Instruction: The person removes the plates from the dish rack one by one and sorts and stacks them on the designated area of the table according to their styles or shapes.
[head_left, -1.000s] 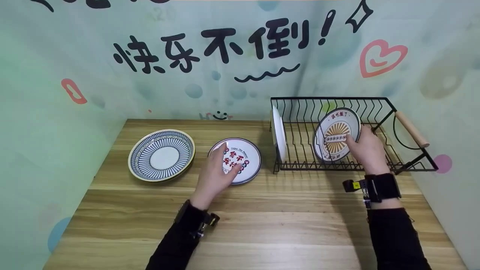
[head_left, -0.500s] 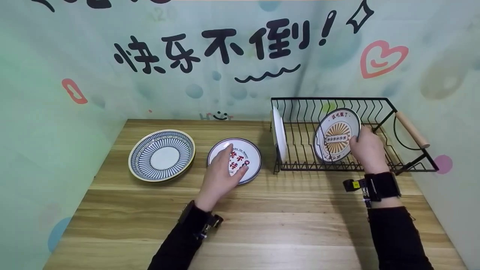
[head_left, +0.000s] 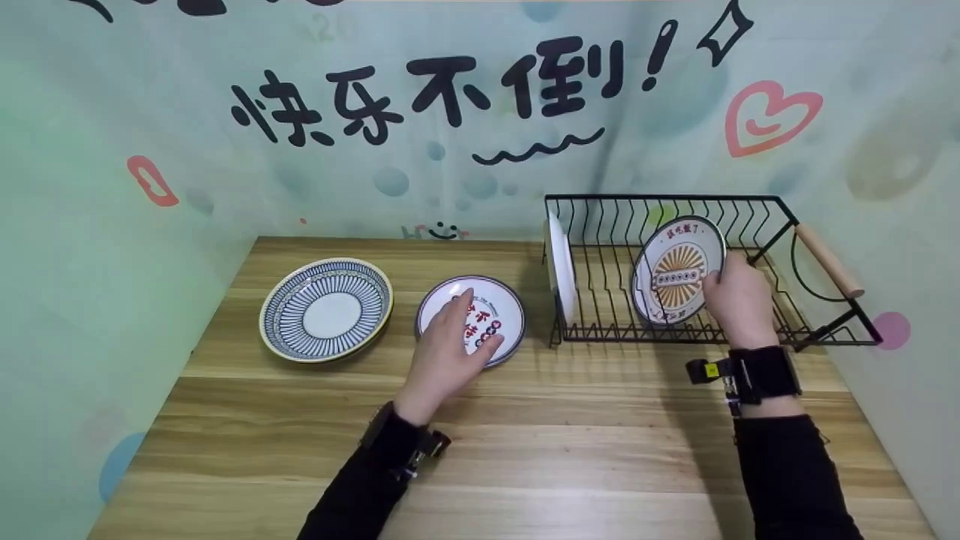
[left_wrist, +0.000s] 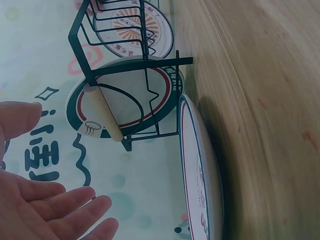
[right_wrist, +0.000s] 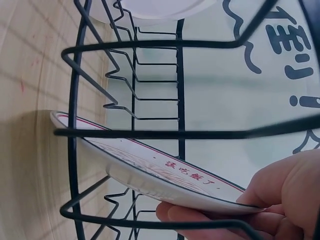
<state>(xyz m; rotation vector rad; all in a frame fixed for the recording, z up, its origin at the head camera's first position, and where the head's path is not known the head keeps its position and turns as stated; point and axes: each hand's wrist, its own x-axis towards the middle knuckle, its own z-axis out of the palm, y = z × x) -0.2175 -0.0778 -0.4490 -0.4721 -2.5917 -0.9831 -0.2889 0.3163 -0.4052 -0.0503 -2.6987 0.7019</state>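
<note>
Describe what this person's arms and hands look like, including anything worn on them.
The left hand and right hand are ungloved, with no rings visible. The left sleeve and right sleeve are plain black. A broad black right wrist strap carries a small dark device with a yellow patch; the left wrist has a similar dark device.

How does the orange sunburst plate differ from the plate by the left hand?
The sunburst plate has an orange ray design in its middle; the red-character plate has red characters there. The sunburst plate is tilted within the dish rack; the red-character plate lies flat on the table. Both are round, white and dark-rimmed.
</note>
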